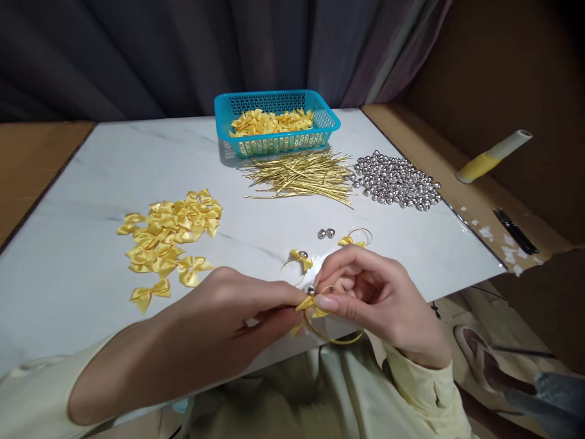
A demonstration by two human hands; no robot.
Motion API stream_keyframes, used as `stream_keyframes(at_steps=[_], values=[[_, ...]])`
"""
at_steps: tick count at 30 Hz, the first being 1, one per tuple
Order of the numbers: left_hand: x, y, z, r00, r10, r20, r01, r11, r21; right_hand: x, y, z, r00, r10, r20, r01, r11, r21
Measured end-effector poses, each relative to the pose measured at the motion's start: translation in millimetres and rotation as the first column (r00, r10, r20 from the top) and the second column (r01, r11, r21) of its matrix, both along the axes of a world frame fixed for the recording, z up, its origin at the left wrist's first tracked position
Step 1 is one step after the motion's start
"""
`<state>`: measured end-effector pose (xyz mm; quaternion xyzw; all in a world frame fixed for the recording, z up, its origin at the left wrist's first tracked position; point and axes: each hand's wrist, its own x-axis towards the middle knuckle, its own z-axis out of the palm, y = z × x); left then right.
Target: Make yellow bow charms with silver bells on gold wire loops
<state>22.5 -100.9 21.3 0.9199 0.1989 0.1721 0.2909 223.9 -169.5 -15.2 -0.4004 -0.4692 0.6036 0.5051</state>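
My left hand (pixel 247 311) and my right hand (pixel 375 292) meet at the table's front edge, both closed on one small yellow satin bow (pixel 319 311). A silver jingle bell (pixel 311 291) sits against the bow, and a thin gold tie (pixel 340 341) curves in a loop below my right hand. Fingertips cover part of the bow. Just beyond lies another bow (pixel 305 262) with a bell and a gold loop. A further looped bow (pixel 351 241) is partly hidden behind my right fingers. Two loose bells (pixel 326 233) rest close by.
Loose yellow bows (pixel 176 225) lie to the left. At the back a blue basket (pixel 336 122) holds more bows. Gold ties (pixel 304 177) and a heap of silver bells (pixel 397 180) lie in front of it. A yellow-and-white tube (pixel 493 157) and a black pen-like tool (pixel 516 231) are at right.
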Motion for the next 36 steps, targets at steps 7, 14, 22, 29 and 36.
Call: stream_keyframes(at_steps=[7, 14, 22, 29, 36], values=[[1, 1, 4.0, 0.995, -0.045, -0.092, 0.027, 0.980, -0.195, -1, 0, 1.1, 1.000, 0.012, 0.000, -0.012, 1.000, -0.027], [2, 1, 2.4, 0.994, -0.030, -0.101, -0.001, 0.953, -0.303, -1, 0, 3.8, 0.999, 0.007, 0.041, -0.006, 1.000, -0.015], [1, 1, 1.2, 0.998, 0.019, -0.063, -0.038, 0.951, -0.307, -1, 0, 2.1, 0.999, -0.016, 0.028, 0.016, 1.000, -0.009], [3, 3, 12.4, 0.990, 0.089, -0.105, -0.120, 0.930, -0.346, 3, 0, 5.9, 0.993, -0.084, 0.086, 0.078, 0.994, 0.072], [-2, 7, 21.2, 0.991, 0.114, -0.073, -0.134, 0.914, -0.383, 26, -11, 12.6, 0.919, -0.178, 0.352, 0.124, 0.978, 0.170]])
